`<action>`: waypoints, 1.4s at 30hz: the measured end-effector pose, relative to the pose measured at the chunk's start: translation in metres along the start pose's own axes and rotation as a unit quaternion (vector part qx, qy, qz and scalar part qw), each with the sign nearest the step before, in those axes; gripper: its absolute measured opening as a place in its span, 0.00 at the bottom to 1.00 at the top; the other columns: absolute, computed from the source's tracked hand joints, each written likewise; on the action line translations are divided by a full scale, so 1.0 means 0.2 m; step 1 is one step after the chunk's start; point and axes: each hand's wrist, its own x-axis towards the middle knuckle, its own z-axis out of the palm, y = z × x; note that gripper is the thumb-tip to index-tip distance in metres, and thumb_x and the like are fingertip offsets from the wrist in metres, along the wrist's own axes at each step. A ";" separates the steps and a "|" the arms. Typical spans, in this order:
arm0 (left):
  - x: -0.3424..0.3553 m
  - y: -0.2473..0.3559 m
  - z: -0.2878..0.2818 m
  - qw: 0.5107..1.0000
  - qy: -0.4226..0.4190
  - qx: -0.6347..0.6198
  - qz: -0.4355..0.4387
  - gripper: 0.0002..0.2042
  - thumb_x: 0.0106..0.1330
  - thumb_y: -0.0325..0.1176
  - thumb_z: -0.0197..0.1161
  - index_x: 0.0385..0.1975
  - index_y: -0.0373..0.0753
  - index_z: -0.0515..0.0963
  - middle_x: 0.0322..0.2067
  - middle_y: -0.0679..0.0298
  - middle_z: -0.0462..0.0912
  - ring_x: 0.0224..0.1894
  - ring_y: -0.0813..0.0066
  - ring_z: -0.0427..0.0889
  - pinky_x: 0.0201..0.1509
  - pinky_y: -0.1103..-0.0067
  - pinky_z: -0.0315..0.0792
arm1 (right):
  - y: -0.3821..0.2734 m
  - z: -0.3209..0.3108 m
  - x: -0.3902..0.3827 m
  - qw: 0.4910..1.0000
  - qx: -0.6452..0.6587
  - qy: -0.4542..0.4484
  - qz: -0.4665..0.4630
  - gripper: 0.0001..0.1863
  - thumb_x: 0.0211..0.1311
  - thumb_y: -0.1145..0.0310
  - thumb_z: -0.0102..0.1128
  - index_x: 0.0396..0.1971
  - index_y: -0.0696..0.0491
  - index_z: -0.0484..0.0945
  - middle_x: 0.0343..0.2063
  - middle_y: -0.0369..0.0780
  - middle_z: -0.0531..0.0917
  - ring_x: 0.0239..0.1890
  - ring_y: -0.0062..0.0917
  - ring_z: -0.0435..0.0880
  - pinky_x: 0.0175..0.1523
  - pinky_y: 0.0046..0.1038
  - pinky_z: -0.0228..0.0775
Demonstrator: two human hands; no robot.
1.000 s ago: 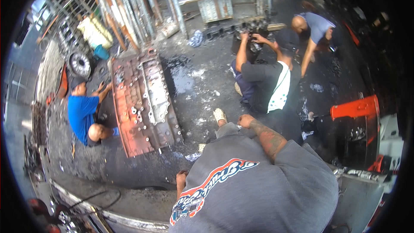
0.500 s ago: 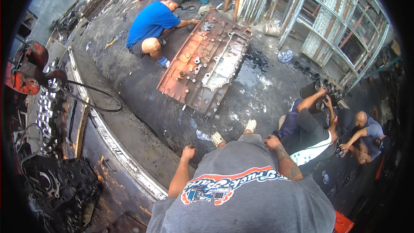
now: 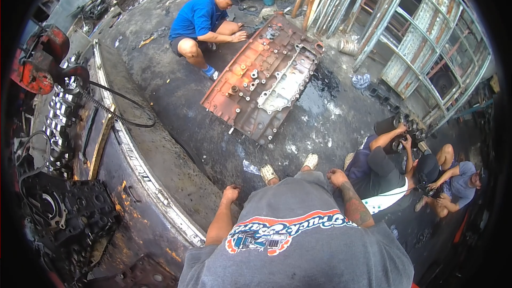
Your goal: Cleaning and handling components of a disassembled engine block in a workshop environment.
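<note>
Floor [image 3: 176,106]: wet patch [image 3: 323,82] beside red block [image 3: 253,72]
Left hand [image 3: 231,194], right hand [image 3: 336,177]: curled; cannot tell if holding anything
Block: ahead, apart from both
Slip: wet patch could skid a shoe [image 3: 268,173]

Bare hands [image 3: 231,193] apart, rusty engine block [image 3: 256,82], crouching co-worker [image 3: 196,17]
</note>
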 end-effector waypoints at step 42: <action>-0.07 0.17 -0.02 0.999 -0.002 0.032 0.009 0.16 0.54 0.36 0.54 0.43 0.45 0.80 0.45 0.54 0.80 0.52 0.59 0.76 0.56 0.72 0.68 | 0.05 -0.01 -0.02 0.999 0.011 -0.024 0.019 0.14 0.54 0.70 0.56 0.40 0.58 0.76 0.26 0.38 0.80 0.22 0.23 0.77 0.21 0.27 0.67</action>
